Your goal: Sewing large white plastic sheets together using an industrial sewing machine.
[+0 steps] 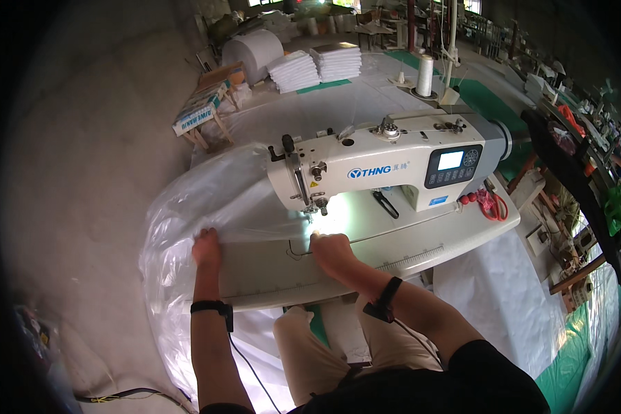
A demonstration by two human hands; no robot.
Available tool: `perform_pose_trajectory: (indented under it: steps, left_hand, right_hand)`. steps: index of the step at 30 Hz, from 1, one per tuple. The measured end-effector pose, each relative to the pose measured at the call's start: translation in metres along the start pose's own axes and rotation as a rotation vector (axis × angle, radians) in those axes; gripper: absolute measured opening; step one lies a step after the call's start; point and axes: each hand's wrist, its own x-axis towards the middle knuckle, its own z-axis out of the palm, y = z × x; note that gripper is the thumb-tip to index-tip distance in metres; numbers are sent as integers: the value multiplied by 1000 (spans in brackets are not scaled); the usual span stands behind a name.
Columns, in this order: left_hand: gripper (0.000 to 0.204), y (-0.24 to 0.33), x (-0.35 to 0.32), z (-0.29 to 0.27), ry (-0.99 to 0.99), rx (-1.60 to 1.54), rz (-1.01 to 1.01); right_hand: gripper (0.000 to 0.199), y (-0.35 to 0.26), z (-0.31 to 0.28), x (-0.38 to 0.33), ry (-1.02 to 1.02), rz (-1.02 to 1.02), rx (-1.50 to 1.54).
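Observation:
A clear plastic sheet (245, 214) lies across the left of the sewing machine (386, 165) bed and hangs down over the table's left side. Its near edge runs along the table toward the lit needle area. My left hand (207, 248) is closed on this edge at the left end of the table. Close in front of the presser foot (310, 217), my right hand (332, 254) has its fingers curled in, the fingertips at the sheet's edge under the bright lamp. Those fingertips are partly lost in the glare.
Black thread snips (386, 204) lie under the machine arm. Red-handled scissors (498, 207) rest at the table's right end. A white thread cone (425, 76) stands behind the machine. Farther back are stacked white packs (334, 62) and a large white roll (253, 55).

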Motion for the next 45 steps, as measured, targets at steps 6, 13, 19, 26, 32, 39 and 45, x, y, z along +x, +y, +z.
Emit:
perform_pose_trajectory:
  steps: [6,13,19,26,32,39,45]
  left_hand:
    - [11,-7,23,12,-15,-1,-129]
    - [18,-30,-53,-11,409,84,42]
    - [21,8,-177,-49,280,-265,103]
    - [12,102,-261,-99,36,-623,67]
    - [25,127,-266,-118,-214,-802,138]
    - [28,153,-274,-139,-345,-981,152]
    - [30,193,-292,-125,-343,-1095,288]
  right_hand:
    - [24,-2,-13,6,-73,65,188]
    - [24,-34,-31,-60,-118,167,842]
    - [41,-62,8,-99,-730,143,1366]
    - [64,-116,35,-149,27,-331,1089]
    - [46,-101,70,-178,-297,-112,1569]
    - [29,-64,-3,-201,-572,213,2413]
    - [31,-3,8,-222,-147,230,1745]
